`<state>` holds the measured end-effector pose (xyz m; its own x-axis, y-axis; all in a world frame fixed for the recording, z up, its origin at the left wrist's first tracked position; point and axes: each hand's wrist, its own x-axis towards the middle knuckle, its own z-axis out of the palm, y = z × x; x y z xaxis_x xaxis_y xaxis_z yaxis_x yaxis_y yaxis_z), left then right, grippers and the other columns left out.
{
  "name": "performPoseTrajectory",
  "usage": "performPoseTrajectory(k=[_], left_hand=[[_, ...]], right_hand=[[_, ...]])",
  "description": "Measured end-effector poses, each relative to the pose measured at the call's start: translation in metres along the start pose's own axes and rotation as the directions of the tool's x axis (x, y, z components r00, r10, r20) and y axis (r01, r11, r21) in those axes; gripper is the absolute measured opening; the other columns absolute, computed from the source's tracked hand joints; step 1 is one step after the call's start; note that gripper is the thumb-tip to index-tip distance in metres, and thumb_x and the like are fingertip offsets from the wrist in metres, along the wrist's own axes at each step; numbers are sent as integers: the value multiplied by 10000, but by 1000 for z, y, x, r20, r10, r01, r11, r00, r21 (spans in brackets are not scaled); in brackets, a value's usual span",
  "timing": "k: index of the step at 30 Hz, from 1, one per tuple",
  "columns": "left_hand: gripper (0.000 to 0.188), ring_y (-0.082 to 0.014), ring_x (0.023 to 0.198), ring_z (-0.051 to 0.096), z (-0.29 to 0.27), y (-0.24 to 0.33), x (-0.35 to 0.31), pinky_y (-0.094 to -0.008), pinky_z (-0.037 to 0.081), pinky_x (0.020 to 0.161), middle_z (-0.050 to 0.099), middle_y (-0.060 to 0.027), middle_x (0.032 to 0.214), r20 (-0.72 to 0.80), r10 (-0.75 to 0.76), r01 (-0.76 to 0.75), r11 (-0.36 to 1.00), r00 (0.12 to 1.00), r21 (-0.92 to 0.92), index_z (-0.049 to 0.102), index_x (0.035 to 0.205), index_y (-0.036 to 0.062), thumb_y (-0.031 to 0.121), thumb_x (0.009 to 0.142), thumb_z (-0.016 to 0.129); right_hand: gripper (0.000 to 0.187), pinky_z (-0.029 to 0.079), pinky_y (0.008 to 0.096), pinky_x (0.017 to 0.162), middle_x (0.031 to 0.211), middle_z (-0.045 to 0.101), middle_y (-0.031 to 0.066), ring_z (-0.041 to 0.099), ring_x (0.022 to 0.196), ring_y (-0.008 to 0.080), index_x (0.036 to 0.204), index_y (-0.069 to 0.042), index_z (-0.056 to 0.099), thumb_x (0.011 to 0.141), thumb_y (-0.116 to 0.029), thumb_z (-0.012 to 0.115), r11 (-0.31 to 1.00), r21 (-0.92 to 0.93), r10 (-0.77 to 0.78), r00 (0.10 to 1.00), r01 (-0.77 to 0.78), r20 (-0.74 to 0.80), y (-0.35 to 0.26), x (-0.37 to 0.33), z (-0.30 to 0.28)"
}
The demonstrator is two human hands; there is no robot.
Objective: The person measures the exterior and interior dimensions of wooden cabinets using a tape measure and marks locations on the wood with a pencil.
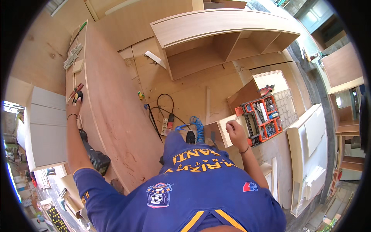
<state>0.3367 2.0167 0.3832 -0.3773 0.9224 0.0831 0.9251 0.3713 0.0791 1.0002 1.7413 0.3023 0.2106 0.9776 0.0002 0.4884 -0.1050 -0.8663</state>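
At the far left, my left hand [74,108] reaches onto the narrow upper face of a long wooden cabinet [112,112]. Its fingers close on a black tape measure [78,96]. Just beyond it lies a red-handled tool [76,89], its kind unclear. A black cordless power tool [96,155] rests on the same cabinet beside my left forearm. On the right, my right hand [237,135] is raised with curled fingers, near an orange-and-black organizer box [266,120] of hardware. Whatever those fingers may hold is hidden. Red-handled pliers [266,90] lie beyond the organizer.
A large open wooden cabinet [228,29] lies across the far side. On the floor are a blue coiled air hose [198,129], a black cable [166,94] and a socket strip [164,126]. White panels [311,143] stand at right. A rag [73,56] lies on the left cabinet.
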Motion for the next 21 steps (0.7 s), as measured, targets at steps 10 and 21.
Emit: performPoseTrajectory(k=[10,21], left_hand=[[589,-319,1048,533,20,32,43,-377,418,877,564,-179,1117,-25,-51,50,997,998,-61,552,1138,96,519,729,570],[354,-166,730,554,-3,71,51,-283,452,664,598,-114,848,-314,-581,324,738,751,-592,546,854,-38,297,797,644]], right_hand=[[145,439,248,545,637,582,74,557,580,122,824,8,556,850,-127,510,955,70,289,957,-287,-17,47,39,7],[182,442,249,581,674,559,64,548,629,121,846,19,551,873,-156,508,939,172,283,954,-296,98,23,279,88]])
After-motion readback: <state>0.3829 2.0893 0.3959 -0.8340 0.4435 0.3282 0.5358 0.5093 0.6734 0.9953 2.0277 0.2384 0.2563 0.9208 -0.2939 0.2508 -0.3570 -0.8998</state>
